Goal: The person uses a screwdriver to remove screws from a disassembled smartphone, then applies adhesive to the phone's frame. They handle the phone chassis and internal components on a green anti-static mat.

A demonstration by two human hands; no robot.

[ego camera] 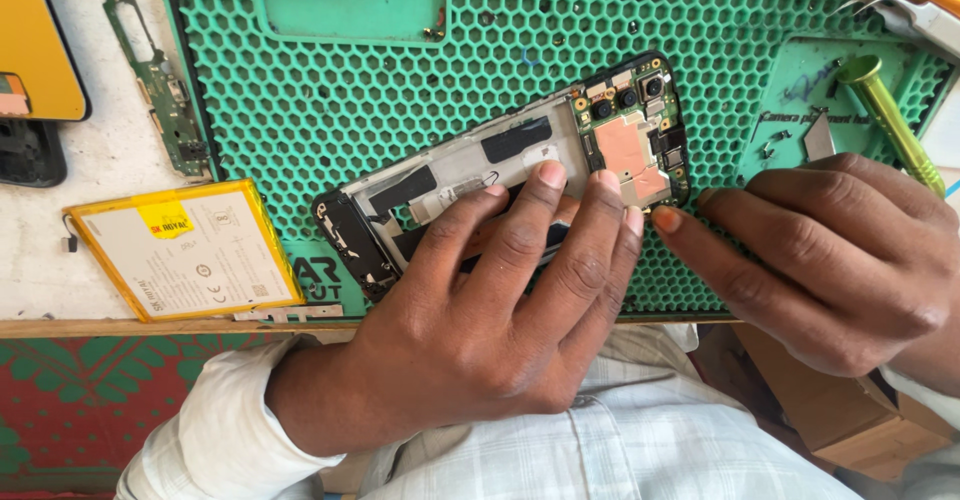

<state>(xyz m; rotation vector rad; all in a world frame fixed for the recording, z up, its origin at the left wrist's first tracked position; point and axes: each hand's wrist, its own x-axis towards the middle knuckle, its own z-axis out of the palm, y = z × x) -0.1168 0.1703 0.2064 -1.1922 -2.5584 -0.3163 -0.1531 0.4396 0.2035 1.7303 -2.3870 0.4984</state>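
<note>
Head view, read left to right. At far left, on the pale bench top, lie a yellow-backed panel, a narrow green circuit strip and a flat battery pack with yellow edging, each apart from the others. A green honeycomb work mat covers the centre and right; its recessed top tray holds only a few tiny metal bits along its edges. On the mat lies the opened phone frame, tilted, back cover off, camera end up and to the right, its copper-shielded board exposed. The left hand rests flat on the frame's lower edge, fingers slightly spread and pressing down. The right hand meets the frame's lower right corner, its thumb and forefinger drawn together at the edge; whether they pinch anything cannot be told. A second recessed tray at right contains a small metal blade and small loose parts, with a green-handled screwdriver lying across its corner.
</note>
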